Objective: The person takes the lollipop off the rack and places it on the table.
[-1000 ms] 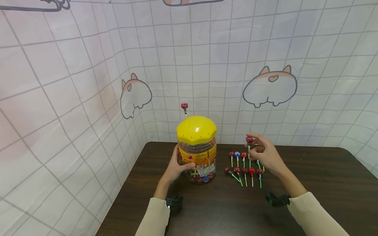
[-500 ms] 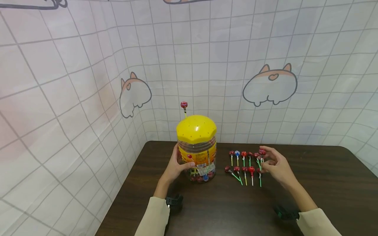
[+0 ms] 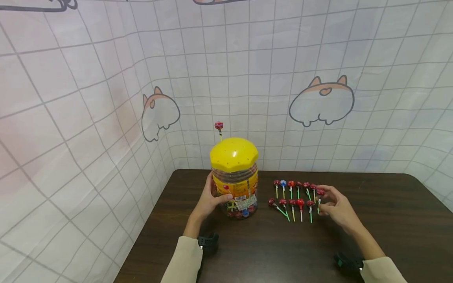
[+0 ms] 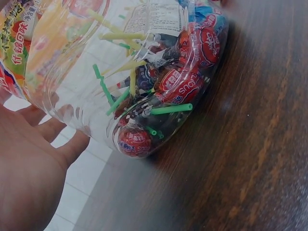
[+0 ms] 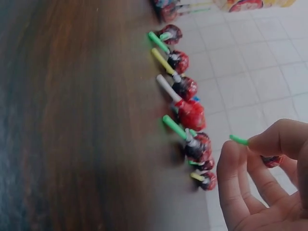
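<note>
My left hand (image 3: 209,201) holds the side of a clear plastic candy jar (image 3: 240,190) with a yellow lid, the thumb across its front. Through the jar's wall, the left wrist view shows wrapped lollipops (image 4: 180,85) with green and yellow sticks at the bottom. My right hand (image 3: 337,208) pinches a dark red lollipop (image 3: 320,192) by its green stick (image 5: 238,140), candy end up, at the right end of the front row. That row includes a bright red lollipop (image 3: 300,203). Behind it runs a second row with a blue lollipop (image 3: 283,183).
Another lollipop (image 3: 219,125) sticks up above the jar's lid at its back left. The dark wooden table (image 3: 269,251) ends at a grid-patterned cloth wall (image 3: 255,78) behind and on the left.
My right hand has moved right and towards me, from the back row to the front row's right end. One lollipop now lies in the back row; another is in the fingers. Left hand stays.
</note>
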`<state>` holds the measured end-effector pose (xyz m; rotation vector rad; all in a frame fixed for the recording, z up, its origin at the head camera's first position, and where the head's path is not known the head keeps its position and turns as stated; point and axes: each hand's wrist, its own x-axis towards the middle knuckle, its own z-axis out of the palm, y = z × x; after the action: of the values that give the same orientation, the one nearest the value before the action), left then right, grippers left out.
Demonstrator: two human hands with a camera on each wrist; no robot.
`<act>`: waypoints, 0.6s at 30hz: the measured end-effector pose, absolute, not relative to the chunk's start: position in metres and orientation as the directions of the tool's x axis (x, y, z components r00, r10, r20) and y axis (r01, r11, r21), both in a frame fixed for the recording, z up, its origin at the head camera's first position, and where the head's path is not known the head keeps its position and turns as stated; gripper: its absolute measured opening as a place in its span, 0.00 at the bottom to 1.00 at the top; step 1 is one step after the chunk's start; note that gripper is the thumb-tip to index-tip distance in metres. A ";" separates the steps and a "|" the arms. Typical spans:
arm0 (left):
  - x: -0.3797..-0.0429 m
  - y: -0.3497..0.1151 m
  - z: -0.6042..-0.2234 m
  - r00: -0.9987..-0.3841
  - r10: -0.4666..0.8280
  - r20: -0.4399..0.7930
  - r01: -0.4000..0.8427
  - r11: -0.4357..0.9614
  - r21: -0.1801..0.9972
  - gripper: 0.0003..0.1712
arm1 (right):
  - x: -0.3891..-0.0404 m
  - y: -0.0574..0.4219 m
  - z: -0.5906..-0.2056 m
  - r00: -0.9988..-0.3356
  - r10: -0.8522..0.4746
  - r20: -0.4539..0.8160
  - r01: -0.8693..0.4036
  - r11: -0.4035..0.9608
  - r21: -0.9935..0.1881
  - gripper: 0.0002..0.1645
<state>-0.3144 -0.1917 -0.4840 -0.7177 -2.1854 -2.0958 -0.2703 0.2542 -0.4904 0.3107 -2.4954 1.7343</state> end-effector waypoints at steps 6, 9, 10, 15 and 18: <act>-0.315 -0.192 -0.485 -0.890 0.305 0.338 0.353 -0.007 0.936 0.59 | -0.273 0.260 -0.499 -0.983 -0.130 0.130 -0.169 0.357 -0.919 0.38; -0.315 -0.192 -0.485 -0.895 0.300 0.331 0.346 -0.002 0.938 0.59 | -0.274 0.263 -0.503 -0.987 -0.129 0.098 -0.140 0.374 -0.917 0.38; -0.314 -0.192 -0.484 -0.896 0.298 0.329 0.345 0.000 0.939 0.59 | -0.274 0.264 -0.504 -0.987 -0.134 0.090 -0.135 0.381 -0.915 0.39; -0.313 -0.191 -0.483 -0.901 0.291 0.323 0.337 -0.003 0.942 0.60 | -0.274 0.265 -0.505 -0.986 -0.157 0.061 -0.122 0.409 -0.904 0.38; -0.313 -0.191 -0.482 -0.902 0.288 0.322 0.336 -0.002 0.942 0.59 | -0.273 0.264 -0.504 -0.985 -0.164 0.057 -0.122 0.425 -0.897 0.38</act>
<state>-0.3129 -0.1906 -0.4824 -0.6854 -2.1934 -2.0895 -0.2730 0.2640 -0.5044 0.2693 -2.6848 1.6842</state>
